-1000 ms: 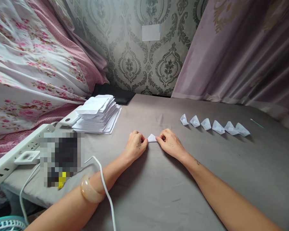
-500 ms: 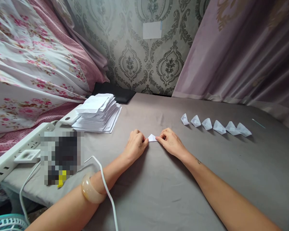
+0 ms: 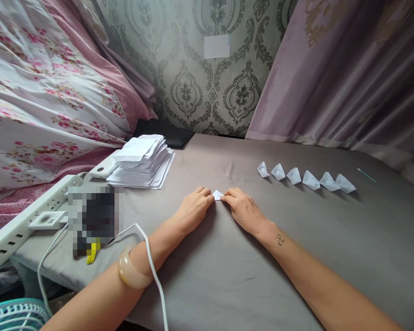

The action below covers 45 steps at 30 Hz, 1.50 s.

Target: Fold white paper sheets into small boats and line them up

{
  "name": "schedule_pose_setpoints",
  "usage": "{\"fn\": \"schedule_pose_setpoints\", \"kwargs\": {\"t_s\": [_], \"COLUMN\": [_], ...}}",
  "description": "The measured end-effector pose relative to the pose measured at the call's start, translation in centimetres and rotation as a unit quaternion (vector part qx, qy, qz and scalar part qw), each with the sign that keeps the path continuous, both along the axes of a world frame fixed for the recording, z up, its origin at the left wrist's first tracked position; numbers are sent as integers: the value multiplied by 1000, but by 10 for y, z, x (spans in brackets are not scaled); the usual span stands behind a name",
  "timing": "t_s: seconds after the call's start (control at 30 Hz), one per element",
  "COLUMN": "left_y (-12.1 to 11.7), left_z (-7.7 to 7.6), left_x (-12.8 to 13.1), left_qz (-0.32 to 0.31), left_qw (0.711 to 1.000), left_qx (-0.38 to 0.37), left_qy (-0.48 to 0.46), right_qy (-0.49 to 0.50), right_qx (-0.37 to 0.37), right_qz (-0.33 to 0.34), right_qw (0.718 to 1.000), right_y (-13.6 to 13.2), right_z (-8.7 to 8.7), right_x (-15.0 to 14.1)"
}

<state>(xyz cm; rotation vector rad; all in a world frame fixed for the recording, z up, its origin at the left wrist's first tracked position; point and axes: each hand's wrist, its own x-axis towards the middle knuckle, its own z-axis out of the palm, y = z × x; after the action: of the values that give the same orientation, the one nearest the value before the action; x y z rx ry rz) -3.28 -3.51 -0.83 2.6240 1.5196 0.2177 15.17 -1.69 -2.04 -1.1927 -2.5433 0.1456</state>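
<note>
Between my hands, at the middle of the table, is a small folded piece of white paper [image 3: 217, 195] with a pointed top. My left hand [image 3: 197, 206] has its fingers closed on the paper's left end, palm down. On the right end, the fingers of my right hand [image 3: 243, 207] press together over the paper. Both hands cover its corners, so only the central triangle shows. Off to the right, several folded paper boats [image 3: 311, 180] stand in a slanting row.
A tall stack of white paper [image 3: 141, 161] stands at the back left, before a black flat case [image 3: 174, 134]. A white power strip [image 3: 31, 220] lies along the left edge. One white cable [image 3: 153, 271] crosses over my left forearm. A thin stick [image 3: 366, 174] lies far right.
Both hands have rolled palm-down and moved slightly closer together, covering more of the folded paper. The view has shifted a little.
</note>
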Motion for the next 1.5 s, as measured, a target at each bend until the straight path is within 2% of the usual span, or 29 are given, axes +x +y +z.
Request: {"fn": "schedule_pose_setpoints", "kwargs": {"t_s": [0.13,0.33,0.53,0.73,0.8,0.9,1.03,1.13,1.27,1.5], "left_y": [-12,-19,-20,-21,-19,-11,2,7,5,7], "left_z": [7,5,11,13,9,-1,-14,-16,-11,-17], "left_x": [4,9,9,6,4,0,-2,0,2,1], "left_qz": [-17,-14,-6,9,19,58,124,125,139,102], "left_qw": [997,993,991,994,997,998,977,965,953,903], "left_qx": [2,10,-4,-29,-26,-3,8,-4,-23,-94], "left_qy": [77,117,136,105,76,-25,-176,-229,-270,-406], "right_qy": [-85,-102,-97,-62,-44,12,93,113,138,213], "right_qx": [18,29,30,10,12,5,-51,-56,-77,-98], "right_qz": [-20,-40,-44,-53,-53,-72,-115,-98,-68,-36], "right_qw": [996,994,994,997,998,997,988,987,985,972], "right_y": [-18,-34,-29,-21,-16,-3,13,14,8,1], "right_z": [12,15,11,12,10,4,-5,-9,-9,-4], "right_x": [-6,-16,-15,-11,-10,-8,-7,-6,-4,-4]}}
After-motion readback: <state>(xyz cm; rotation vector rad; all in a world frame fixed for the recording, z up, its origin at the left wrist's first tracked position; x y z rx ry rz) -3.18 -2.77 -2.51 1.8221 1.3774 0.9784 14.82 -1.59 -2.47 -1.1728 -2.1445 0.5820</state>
